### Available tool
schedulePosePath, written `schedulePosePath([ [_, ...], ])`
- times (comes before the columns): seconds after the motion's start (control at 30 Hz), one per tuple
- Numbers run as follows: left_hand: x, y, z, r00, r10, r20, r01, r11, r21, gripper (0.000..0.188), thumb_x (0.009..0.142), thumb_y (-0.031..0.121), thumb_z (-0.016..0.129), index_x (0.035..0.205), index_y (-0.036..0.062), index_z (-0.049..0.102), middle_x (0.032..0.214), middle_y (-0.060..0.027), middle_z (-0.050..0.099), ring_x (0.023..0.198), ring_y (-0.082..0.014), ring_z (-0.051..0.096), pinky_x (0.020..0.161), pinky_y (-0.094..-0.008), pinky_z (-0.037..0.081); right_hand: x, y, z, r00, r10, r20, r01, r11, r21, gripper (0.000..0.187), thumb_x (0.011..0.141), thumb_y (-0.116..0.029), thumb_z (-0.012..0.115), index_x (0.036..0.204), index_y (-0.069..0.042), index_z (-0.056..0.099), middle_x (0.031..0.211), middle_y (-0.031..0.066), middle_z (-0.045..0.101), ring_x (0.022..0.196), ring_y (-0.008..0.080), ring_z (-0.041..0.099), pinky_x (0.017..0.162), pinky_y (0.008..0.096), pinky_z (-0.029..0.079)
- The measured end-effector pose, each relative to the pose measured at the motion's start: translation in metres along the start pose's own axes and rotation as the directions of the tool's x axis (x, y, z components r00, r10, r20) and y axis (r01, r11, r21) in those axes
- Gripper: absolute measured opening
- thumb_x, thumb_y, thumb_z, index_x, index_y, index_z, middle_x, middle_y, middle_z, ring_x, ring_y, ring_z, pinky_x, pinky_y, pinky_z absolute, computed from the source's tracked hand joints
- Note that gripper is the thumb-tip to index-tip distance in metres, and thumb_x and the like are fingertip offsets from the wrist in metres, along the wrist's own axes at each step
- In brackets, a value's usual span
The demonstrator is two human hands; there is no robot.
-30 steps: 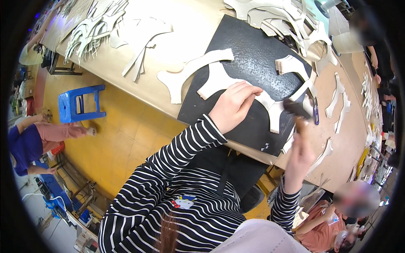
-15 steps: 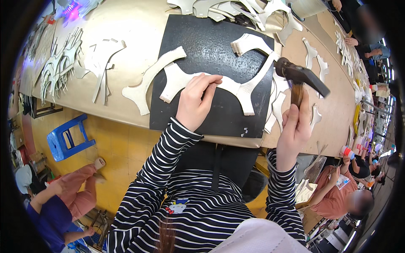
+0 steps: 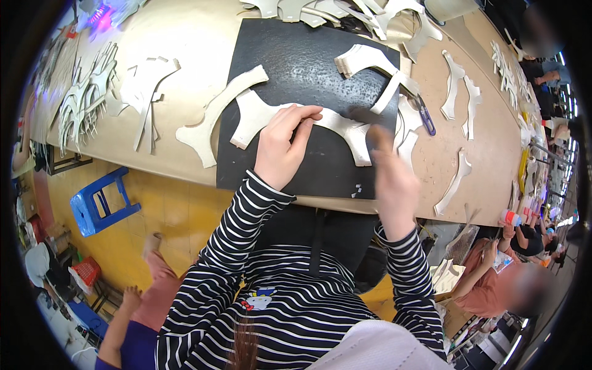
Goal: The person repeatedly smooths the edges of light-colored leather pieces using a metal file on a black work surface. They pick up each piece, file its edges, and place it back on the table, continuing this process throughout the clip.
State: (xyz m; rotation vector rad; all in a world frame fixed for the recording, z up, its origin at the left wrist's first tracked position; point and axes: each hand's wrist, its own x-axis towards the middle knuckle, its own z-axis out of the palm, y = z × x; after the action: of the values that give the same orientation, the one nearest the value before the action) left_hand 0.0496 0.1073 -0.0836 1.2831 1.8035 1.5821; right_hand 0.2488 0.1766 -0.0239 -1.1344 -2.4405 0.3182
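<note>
My left hand presses down on a white curved piece with forked ends, its fingers together and bent over the edge. That piece lies across a black rubber-like board. A hammer, smeared by motion, is in my right hand, its head over the right end of the white piece. I cannot tell whether the head touches it. A second curved white piece overlaps the board's left edge. At the board's upper right lies a stack of similar pieces.
Blue-handled scissors lie right of the board among more white pieces. Cut strips and a heap of pale parts occupy the left. A blue stool stands on the yellow floor. Other people are at both sides.
The hammer has swung down and left from above the right side of the board, uncovering the scissors. My left hand has hardly moved. A person at lower left has moved closer.
</note>
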Motion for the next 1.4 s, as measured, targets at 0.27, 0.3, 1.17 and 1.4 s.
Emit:
schedulePosePath([
  [0.27,-0.001,0.0,-0.005,0.997,-0.053,0.048,0.053,0.999,0.008,0.02,0.096,0.0,0.058,0.114,-0.0011,0.067,0.101,-0.0122,0.073,0.096,-0.0217,0.07,0.088,-0.0306,0.052,-0.015,-0.003,-0.013,0.973,0.209,-0.1,-0.176,0.947,0.268,0.039,0.097,0.001,0.06,0.136,0.003,0.059,0.089,0.0098,0.066,0.069,0.0163,0.062,0.064,0.0278,0.049],
  [0.3,-0.001,0.0,-0.004,0.998,-0.051,0.049,0.051,0.999,0.012,0.02,0.096,0.0,0.058,0.114,-0.001,0.067,0.101,-0.0122,0.073,0.096,-0.0216,0.07,0.088,-0.0305,0.052,-0.016,-0.005,-0.011,0.977,0.06,-0.207,-0.007,0.969,0.248,0.041,0.097,0.0,0.06,0.139,0.001,0.057,0.084,0.009,0.064,0.066,0.0158,0.059,0.062,0.0292,0.048],
  [1.17,0.0,0.0,0.0,1.0,0.015,-0.006,-0.015,1.0,0.001,0.018,0.094,-0.001,0.059,0.11,0.0017,0.068,0.093,-0.0106,0.072,0.087,-0.0256,0.069,0.078,-0.034,0.053,-0.041,0.001,0.003,0.965,0.12,0.231,-0.143,0.986,0.082,0.052,0.091,-0.011,0.071,0.141,-0.02,0.06,0.073,0.0123,0.059,0.06,0.0273,0.06,0.057,0.0403,0.048],
  [1.4,-0.015,0.011,0.01,0.999,0.022,-0.025,-0.009,0.905,0.425,0.04,0.086,0.028,0.075,0.119,0.0055,0.069,0.135,-0.0112,0.057,0.132,-0.0359,0.045,0.11,-0.0492,0.034,-0.063,0.091,-0.025,0.934,0.297,-0.198,-0.32,0.943,-0.097,0.042,0.101,-0.009,0.059,0.142,-0.009,0.057,0.089,0.0156,0.071,0.065,0.0209,0.063,0.064,0.032,0.049],
])
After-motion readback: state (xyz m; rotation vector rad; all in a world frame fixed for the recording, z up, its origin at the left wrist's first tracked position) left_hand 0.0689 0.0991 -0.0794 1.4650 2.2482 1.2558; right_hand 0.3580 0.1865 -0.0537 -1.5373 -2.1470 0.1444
